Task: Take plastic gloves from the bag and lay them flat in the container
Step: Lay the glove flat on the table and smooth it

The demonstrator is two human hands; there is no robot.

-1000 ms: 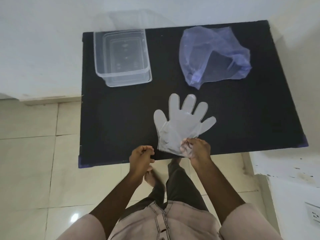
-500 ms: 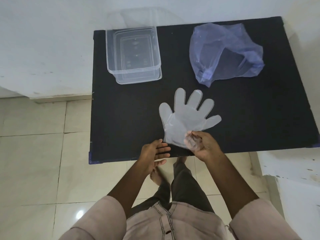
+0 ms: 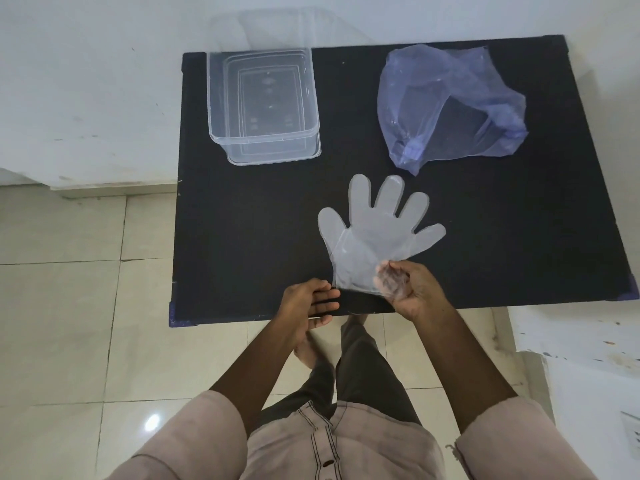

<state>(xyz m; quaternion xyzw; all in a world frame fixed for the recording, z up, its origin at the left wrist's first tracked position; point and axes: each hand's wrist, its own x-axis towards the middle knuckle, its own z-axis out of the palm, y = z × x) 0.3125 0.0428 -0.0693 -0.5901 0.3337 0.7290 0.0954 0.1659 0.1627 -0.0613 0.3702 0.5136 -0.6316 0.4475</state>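
So my right hand [image 3: 410, 289] is pinching the cuff of a clear plastic glove [image 3: 375, 233] near the front edge of the black surface [image 3: 242, 237], its fingers fanned out flat toward the back. My left hand [image 3: 308, 301] is open beside the cuff, fingers straight, holding nothing. The empty clear container [image 3: 263, 105] sits at the back left corner, the bluish bag [image 3: 446, 105] back right.
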